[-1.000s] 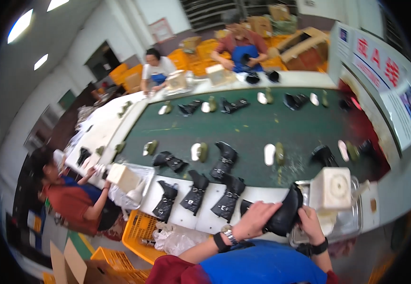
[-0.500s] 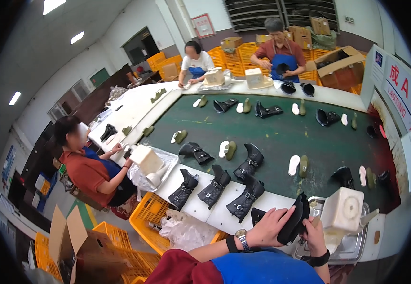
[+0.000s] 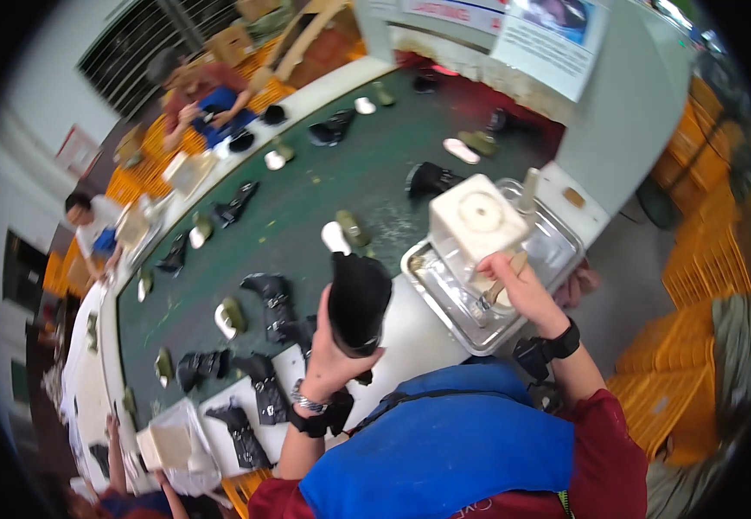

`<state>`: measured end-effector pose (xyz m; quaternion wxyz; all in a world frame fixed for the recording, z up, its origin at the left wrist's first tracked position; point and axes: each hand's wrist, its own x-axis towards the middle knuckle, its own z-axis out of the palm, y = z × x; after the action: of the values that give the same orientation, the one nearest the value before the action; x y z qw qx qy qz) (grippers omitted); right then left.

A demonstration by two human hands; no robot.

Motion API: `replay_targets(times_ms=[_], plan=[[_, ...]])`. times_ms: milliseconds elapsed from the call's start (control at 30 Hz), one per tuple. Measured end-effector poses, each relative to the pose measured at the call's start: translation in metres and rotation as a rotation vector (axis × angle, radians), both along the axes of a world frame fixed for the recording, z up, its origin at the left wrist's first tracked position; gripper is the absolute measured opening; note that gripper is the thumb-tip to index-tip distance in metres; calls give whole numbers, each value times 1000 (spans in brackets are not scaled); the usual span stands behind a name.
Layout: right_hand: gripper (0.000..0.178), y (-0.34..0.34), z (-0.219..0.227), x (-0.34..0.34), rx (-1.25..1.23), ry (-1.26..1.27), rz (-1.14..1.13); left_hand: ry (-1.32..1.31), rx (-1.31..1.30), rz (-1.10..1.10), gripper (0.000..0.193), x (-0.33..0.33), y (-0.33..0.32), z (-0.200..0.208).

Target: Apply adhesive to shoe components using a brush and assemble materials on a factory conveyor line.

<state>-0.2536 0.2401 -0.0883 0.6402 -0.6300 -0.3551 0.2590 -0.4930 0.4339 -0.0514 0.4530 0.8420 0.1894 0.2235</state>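
Observation:
A black boot stands in my left hand, its wide opening up and its dark inside showing. My fingers wrap round its side. In my right hand is a brush with a wooden handle, its head pointing down over a metal tray. Beside that hand, a cream-coloured square container stands in the tray; what is in it is hidden. More buckled black boots, among them one lying near my left wrist, rest on the white table edge.
The green belt carries black boots, white insoles and olive shoe forms. Co-workers sit or stand at the far edge and at lower left. Yellow crates are stacked at the right, beyond a grey panel.
My view has swung to the right. My right hand has left the boot and moved over the tray with the brush. The boot, still in my left hand, now shows its opening.

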Motion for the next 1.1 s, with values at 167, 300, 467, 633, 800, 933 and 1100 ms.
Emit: replay_targets(times_ms=[167, 300, 467, 633, 800, 933, 1100], plan=[[49, -68, -9, 30, -439, -45, -422, 146, -326, -8, 57, 2, 17, -2], [38, -81, -49, 33, -324, 26, -569, -141, -516, -77, 60, 0, 21, -14], [28, -72, -78, 22, -214, -39, -529, -28, -602, -180, 73, -17, 41, -27], [31, -60, -91, 18, -440, -400, -609, -30, -670, -328, 84, -23, 42, -22], [33, -60, -74, 15, -565, -479, -606, -51, -796, -399, 90, -9, 30, -9], [32, -70, -75, 23, -525, -493, -572, -52, -967, -701, 88, -6, 39, -19], [27, -95, -82, 39, -351, -255, -661, 166, -872, -774, 85, 1, 49, -46]])
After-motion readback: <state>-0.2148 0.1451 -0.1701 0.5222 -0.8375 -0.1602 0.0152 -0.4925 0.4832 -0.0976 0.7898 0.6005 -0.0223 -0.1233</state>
